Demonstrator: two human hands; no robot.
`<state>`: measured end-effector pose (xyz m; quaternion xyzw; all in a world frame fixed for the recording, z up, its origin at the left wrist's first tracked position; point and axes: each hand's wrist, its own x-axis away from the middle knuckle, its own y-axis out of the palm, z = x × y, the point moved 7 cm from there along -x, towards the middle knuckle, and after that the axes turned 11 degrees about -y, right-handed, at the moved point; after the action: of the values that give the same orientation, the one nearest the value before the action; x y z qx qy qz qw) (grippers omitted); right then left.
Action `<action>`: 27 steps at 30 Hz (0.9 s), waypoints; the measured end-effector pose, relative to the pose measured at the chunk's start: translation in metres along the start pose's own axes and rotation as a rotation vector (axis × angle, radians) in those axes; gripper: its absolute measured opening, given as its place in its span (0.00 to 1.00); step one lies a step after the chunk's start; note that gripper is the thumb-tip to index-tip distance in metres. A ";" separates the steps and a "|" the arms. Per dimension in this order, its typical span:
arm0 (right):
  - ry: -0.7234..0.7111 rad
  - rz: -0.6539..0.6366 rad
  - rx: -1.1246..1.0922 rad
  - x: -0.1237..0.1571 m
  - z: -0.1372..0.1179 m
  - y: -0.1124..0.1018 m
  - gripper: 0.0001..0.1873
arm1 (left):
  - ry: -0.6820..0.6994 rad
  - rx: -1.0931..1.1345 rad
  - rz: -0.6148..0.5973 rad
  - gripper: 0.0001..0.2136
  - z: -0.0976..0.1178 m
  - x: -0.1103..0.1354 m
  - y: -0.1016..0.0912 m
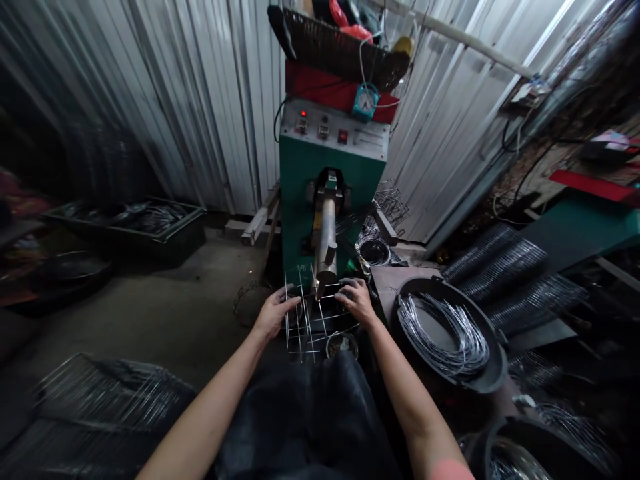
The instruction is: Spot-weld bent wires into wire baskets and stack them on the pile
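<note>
A wire rack (306, 327) of thin metal rods is held in front of a green spot welding machine (300, 193). My left hand (274, 311) pinches the rack at its left side, thumb and fingers closed on the rods. On the other side my right hand (356, 300) grips a thin metal wire (331, 287) that runs toward the rack under the welder's arm. The machine's round metal arm (327, 233) points down at the rack between my hands. Below it sits a small bowl (342, 345) with bits in it.
At right, a black round tray (450, 333) holds curved wires. Stacked wire grids (500, 267) lie behind it. More wire racks (115, 393) stand at lower left. A green bin (130, 227) rests on the floor at left. A small turquoise clock (366, 101) hangs on the machine.
</note>
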<state>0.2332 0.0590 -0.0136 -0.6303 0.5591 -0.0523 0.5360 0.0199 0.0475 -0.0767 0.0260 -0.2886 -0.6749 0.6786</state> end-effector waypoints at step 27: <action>0.292 0.159 -0.186 0.163 -0.033 -0.062 0.30 | -0.234 0.330 0.082 0.07 -0.030 0.148 -0.114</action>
<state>0.3119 -0.0976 -0.0413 -0.6168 0.6814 -0.0490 0.3910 -0.0818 -0.1115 -0.0976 0.0464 -0.4729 -0.5886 0.6540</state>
